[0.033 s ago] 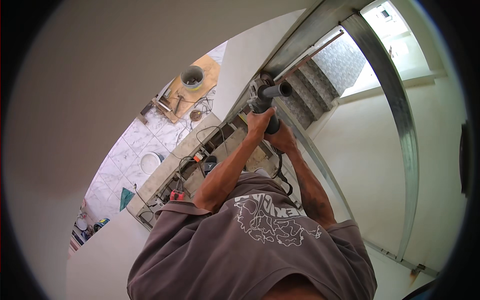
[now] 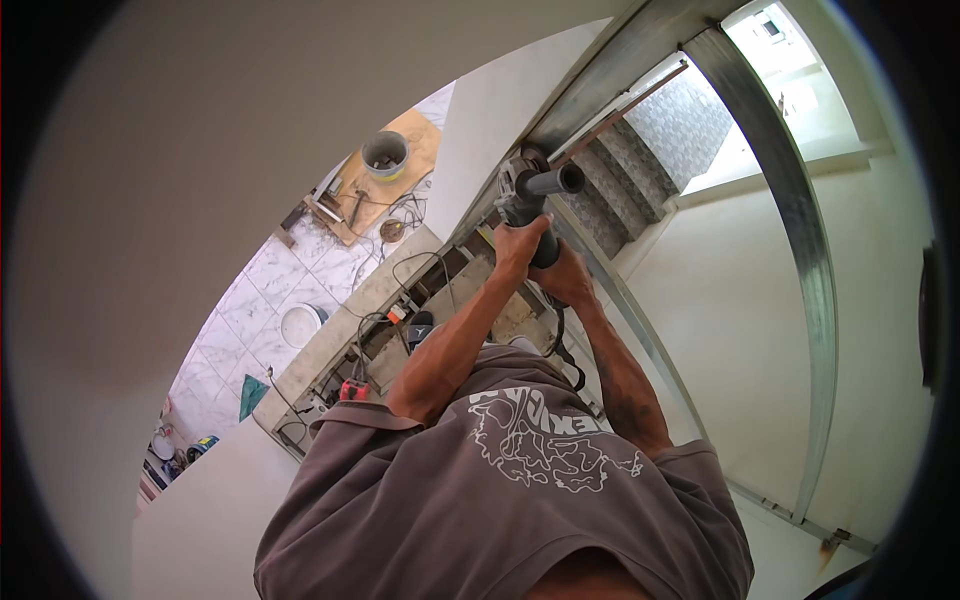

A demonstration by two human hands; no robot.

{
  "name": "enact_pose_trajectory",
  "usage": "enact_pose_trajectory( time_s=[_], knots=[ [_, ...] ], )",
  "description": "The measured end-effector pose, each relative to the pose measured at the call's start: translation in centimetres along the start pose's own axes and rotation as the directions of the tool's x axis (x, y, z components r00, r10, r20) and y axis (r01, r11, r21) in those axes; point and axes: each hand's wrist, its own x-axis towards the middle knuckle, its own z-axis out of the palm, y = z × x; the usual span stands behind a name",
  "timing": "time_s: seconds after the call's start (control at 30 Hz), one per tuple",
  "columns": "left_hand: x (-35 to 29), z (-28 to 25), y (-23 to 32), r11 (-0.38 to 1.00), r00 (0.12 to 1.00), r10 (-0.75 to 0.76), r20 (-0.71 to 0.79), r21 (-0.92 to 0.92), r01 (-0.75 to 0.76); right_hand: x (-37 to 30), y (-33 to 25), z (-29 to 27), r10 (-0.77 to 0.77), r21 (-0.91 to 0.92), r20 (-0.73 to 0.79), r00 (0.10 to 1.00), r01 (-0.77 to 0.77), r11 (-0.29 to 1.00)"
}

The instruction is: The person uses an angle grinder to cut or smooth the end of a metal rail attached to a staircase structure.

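Note:
An angle grinder with a black side handle is held out in front of me at arm's length. My left hand wraps around its body, just below the side handle. Lower on the dark rear grip, my right hand is closed around it, and most of those fingers are hidden. The grinder's disc end sits up against the grey metal frame; whether it touches cannot be made out. A dark cord hangs below my right hand.
A curved metal bar stands at the right, with grey stairs beyond the frame. Below at left are a plank platform with tangled cords, a red tool, a bucket, a hammer and a white pail.

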Motion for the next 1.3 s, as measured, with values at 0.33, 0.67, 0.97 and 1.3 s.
enact_pose_trajectory(
  time_s=[0.33, 0.67, 0.97, 1.3],
  knots=[
    [-0.2, 0.1, -0.2, 1.0, 1.0, -0.025, 0.015, 0.008, 0.025, -0.3, 0.3, 0.0, 0.002, 0.007, -0.022, 1.0, -0.002, 1.0],
    [-0.5, 0.2, -0.2, 0.999, 1.0, 0.002, 0.014, 0.037, -0.003, -0.9, -0.2, -0.3, 0.053, -0.016, -0.016, 0.998, -0.053, 0.998],
    [-1.2, 0.2, -0.1, 0.998, 0.998, -0.056, 0.019, 0.041, 0.056, -1.5, -0.2, -0.3, 0.054, 0.006, -0.02, 0.998, -0.054, 0.999],
    [-2.1, 0.5, 0.0, 0.996, 0.999, -0.036, 0.007, 0.086, 0.036, -2.1, 0.1, -0.5, 0.026, 0.028, -0.033, 0.999, -0.025, 0.999]
  ],
)
